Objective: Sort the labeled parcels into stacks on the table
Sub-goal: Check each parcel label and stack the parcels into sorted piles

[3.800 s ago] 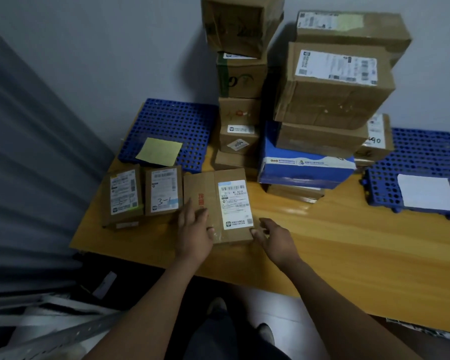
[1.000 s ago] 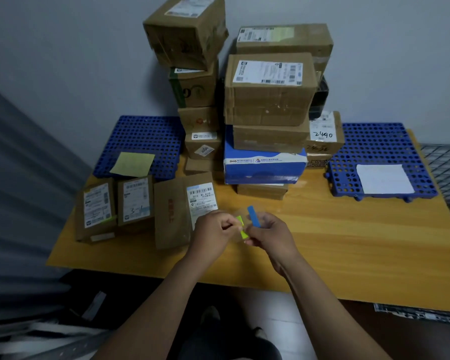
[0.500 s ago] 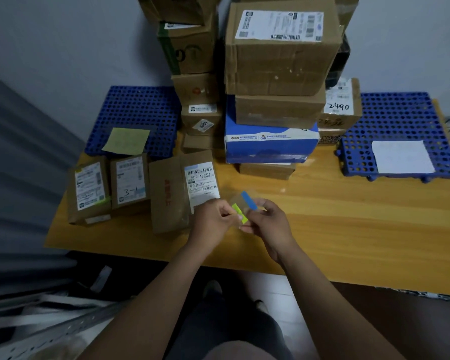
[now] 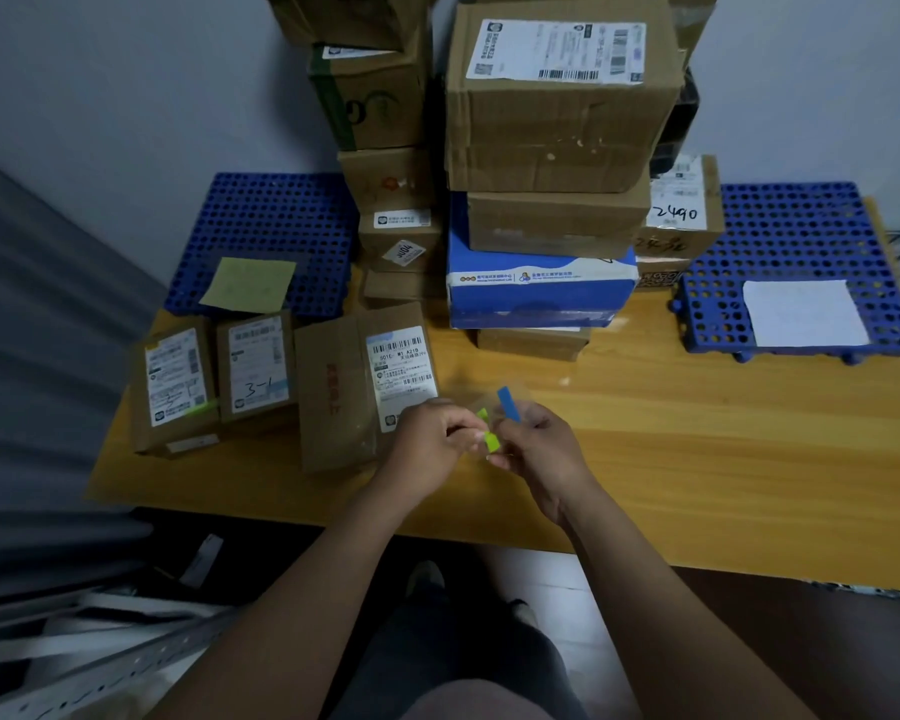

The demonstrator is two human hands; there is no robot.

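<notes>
I have both bare forearms reaching forward, converging at centre. My left hand (image 4: 430,439) is curled, fingertips pinched together; my right hand (image 4: 536,444) faces it, fingers (image 4: 500,459) pinched too, the two nearly touching.

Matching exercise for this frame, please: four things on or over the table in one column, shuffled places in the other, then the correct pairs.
Things:
1. yellow sticky note
2. white paper sheet
3. parcel marked 3-1
4. green sticker tab

Places:
A. on the right blue perforated mat
B. pinched between the left hand and right hand
C. on the left blue perforated mat
D. lying on the wooden table, second from the left in the front row

Pairs: 1-C, 2-A, 3-D, 4-B
</notes>
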